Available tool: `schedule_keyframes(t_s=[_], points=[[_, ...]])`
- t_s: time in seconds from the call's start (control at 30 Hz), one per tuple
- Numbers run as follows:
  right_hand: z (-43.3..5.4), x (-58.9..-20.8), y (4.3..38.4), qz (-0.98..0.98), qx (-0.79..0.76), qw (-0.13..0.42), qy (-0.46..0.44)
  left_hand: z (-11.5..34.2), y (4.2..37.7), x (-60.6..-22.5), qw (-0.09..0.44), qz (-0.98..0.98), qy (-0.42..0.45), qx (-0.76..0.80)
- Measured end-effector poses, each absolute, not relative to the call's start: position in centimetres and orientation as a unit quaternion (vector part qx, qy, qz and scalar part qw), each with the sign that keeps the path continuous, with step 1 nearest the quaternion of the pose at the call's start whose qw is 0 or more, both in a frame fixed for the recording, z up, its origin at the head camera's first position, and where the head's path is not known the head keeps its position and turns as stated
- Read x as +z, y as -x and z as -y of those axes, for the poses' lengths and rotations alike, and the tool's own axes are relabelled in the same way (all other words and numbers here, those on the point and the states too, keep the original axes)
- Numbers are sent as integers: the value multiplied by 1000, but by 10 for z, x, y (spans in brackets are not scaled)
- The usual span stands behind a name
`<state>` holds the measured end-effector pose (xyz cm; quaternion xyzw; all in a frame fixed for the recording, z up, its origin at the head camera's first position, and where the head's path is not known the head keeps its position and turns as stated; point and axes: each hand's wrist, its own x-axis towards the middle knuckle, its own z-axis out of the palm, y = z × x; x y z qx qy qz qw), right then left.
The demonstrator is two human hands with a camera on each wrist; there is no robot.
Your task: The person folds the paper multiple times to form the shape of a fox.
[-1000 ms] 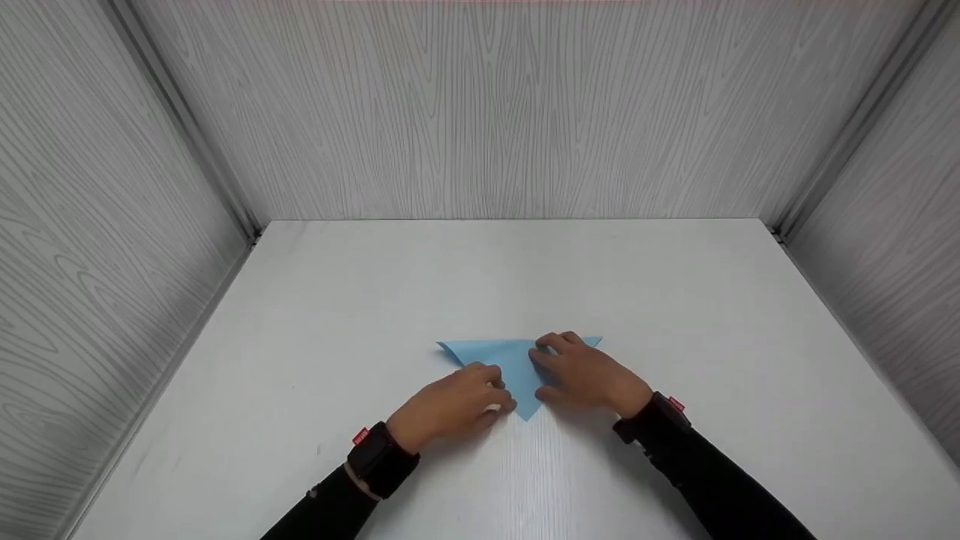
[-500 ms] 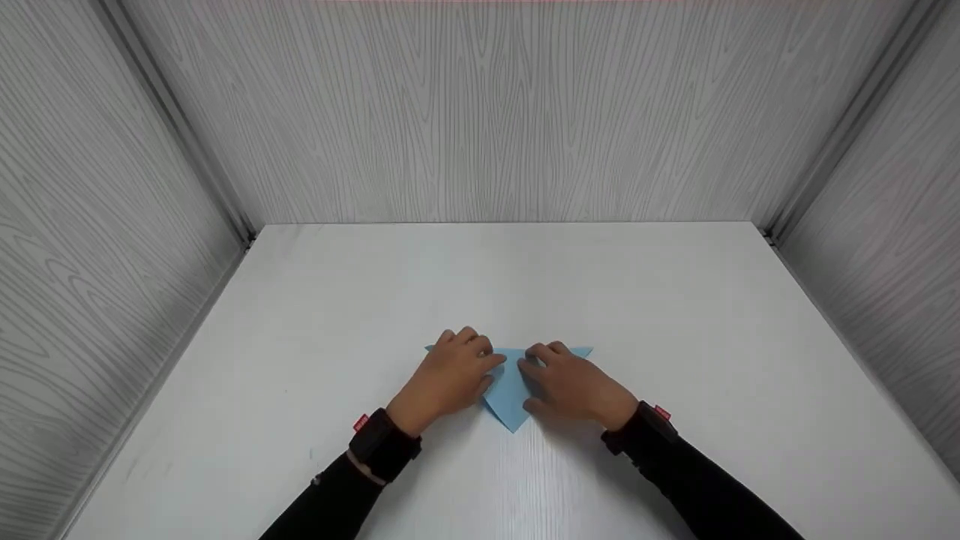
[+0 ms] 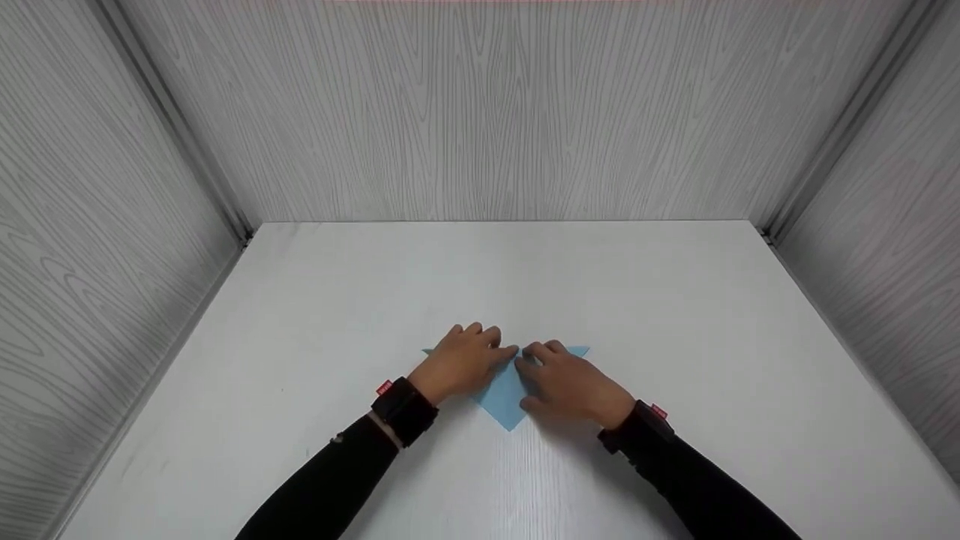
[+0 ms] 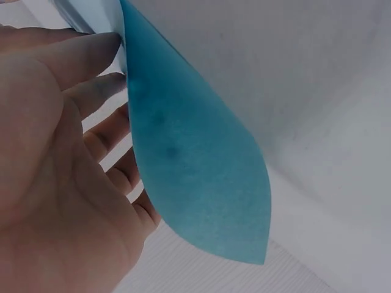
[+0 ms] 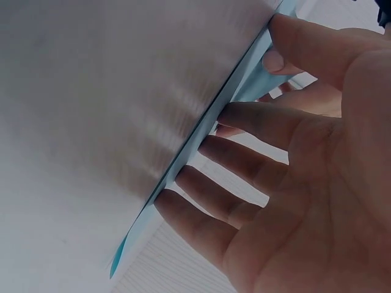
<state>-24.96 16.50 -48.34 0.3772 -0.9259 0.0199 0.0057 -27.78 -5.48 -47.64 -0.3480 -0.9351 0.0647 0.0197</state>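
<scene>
A sheet of light-blue paper [image 3: 501, 403], folded into a triangle, lies on the white table with one corner toward me. My left hand [image 3: 461, 360] lies across its left half, fingertips pressing on it near the far folded edge. My right hand [image 3: 571, 386] rests on the right half, fingers slightly bent and thumb near the lower edge. In the left wrist view the loose corner of the paper [image 4: 195, 177] curls up away from the table beside straight fingers. The right wrist view has the fingertips along a flat strip of the paper [image 5: 255, 84]. Both hands cover much of the sheet.
The white table [image 3: 345, 285] is bounded by a grey wood-grain panel [image 3: 487, 112] at the back. Similar panels [image 3: 97, 247] stand along the left and right sides. Each wrist wears a black band [image 3: 405, 411].
The left hand has moved up and right, from the triangle's lower left edge to its far edge near the middle. The right hand stays on the paper, shifting slightly left along with it.
</scene>
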Motion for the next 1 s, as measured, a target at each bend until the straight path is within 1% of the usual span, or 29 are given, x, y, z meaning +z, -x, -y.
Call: schedule_keyframes(t_s=[0.23, 0.37, 0.6, 1.0], points=[[-167, -481, 250, 925, 24, 7, -379, 55, 277, -482, 56, 933, 345, 84], [-167, -482, 251, 925, 19, 12, -379, 60, 279, -486, 63, 934, 338, 96], [-165, -484, 252, 928, 35, 1, -371, 78, 277, -489, 73, 939, 332, 60], [-165, -484, 251, 934, 27, -9, -355, 91, 276, -490, 45, 948, 309, 61]])
